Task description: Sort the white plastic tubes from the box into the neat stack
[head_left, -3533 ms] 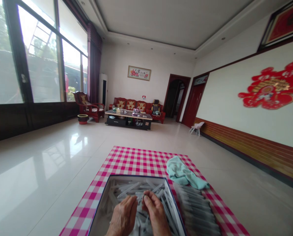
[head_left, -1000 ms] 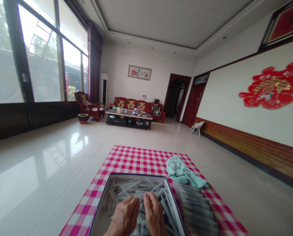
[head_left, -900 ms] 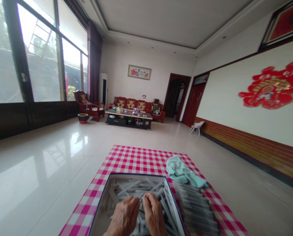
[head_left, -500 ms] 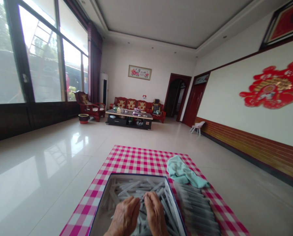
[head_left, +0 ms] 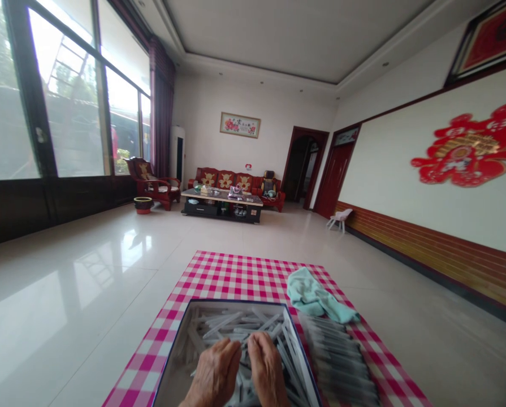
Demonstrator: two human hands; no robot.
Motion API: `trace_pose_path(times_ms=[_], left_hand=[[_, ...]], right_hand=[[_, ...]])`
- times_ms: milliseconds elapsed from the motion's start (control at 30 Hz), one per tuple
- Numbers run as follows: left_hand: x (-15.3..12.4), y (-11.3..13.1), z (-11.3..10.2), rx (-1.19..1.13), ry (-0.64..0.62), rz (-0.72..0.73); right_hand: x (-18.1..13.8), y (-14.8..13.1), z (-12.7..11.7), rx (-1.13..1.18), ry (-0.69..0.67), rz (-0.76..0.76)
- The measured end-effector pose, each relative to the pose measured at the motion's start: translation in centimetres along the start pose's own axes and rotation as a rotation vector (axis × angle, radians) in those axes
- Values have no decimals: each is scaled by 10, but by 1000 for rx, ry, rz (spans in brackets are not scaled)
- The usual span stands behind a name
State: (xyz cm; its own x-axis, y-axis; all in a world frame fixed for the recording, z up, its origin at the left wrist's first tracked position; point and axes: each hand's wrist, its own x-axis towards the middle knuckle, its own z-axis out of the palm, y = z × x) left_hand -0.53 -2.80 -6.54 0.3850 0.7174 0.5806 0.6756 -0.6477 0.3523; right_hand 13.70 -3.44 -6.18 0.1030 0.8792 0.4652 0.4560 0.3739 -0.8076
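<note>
A shallow blue-rimmed box [head_left: 173, 351] lies on a red-and-white checked cloth [head_left: 236, 277] and holds several thin grey-white sticks [head_left: 231, 323]. Both of my hands sit low in the frame, over the box. My left hand [head_left: 216, 373] and my right hand [head_left: 266, 368] are side by side, fingers curled and meeting at the tips over the sticks. What they pinch is too small to make out.
A mint-green cloth [head_left: 314, 297] is crumpled right of the box, with a row of grey sticks [head_left: 340, 362] laid beside it. Glossy floor tiles stretch to a coffee table [head_left: 222, 204], red sofas [head_left: 236, 182] and a small white stool [head_left: 338, 218]. Windows line the left wall.
Both hands have lowered slightly into the box since 3.5 s ago and stay together over the sticks; in the last second almost nothing has moved.
</note>
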Motion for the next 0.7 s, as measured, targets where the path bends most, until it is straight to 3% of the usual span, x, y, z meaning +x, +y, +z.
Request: trace_pose_path(times_ms=[700], left_hand=[[5,5,-8,125,41,88]], right_hand=[[-1,7,5,-168,37,-23]])
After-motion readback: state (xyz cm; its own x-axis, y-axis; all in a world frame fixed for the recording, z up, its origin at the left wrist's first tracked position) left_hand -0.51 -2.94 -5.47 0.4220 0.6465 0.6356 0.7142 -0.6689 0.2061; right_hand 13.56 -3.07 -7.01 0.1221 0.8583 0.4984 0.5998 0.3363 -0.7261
